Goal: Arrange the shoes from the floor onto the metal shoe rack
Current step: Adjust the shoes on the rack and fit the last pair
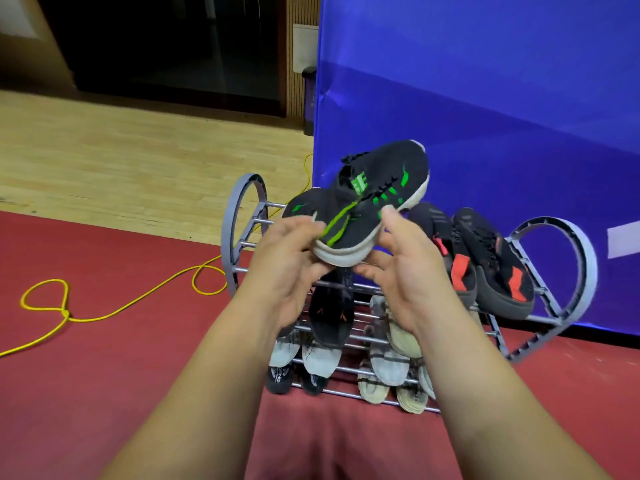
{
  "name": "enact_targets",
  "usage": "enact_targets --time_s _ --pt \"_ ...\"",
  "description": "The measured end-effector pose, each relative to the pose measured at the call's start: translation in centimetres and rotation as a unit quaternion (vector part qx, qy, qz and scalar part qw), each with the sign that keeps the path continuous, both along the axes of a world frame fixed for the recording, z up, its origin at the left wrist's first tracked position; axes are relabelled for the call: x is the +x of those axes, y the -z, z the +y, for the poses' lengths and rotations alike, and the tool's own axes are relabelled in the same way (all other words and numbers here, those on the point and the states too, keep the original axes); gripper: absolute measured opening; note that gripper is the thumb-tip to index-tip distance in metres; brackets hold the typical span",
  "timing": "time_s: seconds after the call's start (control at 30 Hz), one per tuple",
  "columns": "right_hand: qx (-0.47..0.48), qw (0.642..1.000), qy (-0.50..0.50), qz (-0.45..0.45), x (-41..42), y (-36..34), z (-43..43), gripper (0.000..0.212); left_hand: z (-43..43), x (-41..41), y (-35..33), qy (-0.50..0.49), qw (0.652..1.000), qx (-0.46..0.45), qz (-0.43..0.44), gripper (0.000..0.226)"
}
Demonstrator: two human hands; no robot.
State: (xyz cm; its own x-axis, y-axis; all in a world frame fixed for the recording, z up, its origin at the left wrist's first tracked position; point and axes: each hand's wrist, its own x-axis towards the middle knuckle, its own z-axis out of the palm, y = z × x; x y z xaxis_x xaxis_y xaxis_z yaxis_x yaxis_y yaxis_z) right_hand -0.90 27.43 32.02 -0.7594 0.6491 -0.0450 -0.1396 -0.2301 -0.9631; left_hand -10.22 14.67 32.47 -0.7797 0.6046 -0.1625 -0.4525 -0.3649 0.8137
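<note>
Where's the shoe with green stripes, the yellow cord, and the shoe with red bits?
Green-striped shoe (377,188): head view, on its black side by the green stripes.
Yellow cord (66,315): head view, on the knot under its loop.
Red-patched shoe (491,251): head view, on its black upper.

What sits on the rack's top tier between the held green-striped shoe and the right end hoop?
Head view: a black-and-red pair of shoes, between the green-striped shoe and the hoop.

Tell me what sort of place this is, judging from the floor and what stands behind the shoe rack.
Probably an indoor sports hall or gym. Pale wooden flooring meets a red sports-style mat, and a large blue fabric backdrop stands behind the metal shoe rack loaded with trainers.
</note>
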Motion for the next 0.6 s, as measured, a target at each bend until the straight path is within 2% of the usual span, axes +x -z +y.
enact_targets --time_s 0.07,0.13,0.2,0.27,0.37,0.47,0.6 --pt "0.027 0.999 0.011 -0.017 -0.4 0.6 -0.2 0.031 0.7 0.6 0.6 0.009 0.998 -0.038 0.044 0.016" --pt "0.022 0.999 0.033 -0.036 -0.6 1.5 0.4 0.028 0.9 0.6 1.3 0.021 0.984 -0.119 0.13 0.021" --pt "0.022 0.997 0.051 -0.06 -0.7 2.4 1.2 0.031 0.7 0.2 1.9 0.019 0.93 -0.242 0.275 0.022" --pt "0.056 0.993 0.058 -0.092 -0.7 3.1 1.9 0.033 0.4 -0.2 2.4 -0.02 0.873 -0.317 0.372 0.019" --pt "0.113 0.983 0.055 -0.132 -0.8 4.2 2.7 0.028 -0.1 -1.2 2.9 -0.099 0.849 -0.343 0.39 0.013" --pt "0.18 0.968 0.052 -0.165 -1.5 5.5 3.1 0.028 -0.6 -2.1 3.6 -0.107 0.824 -0.394 0.393 0.038" --pt "0.31 0.92 0.057 -0.234 -1.5 5.8 2.8 0.024 -1.1 -2.8 4.1 -0.079 0.811 -0.421 0.399 0.063"
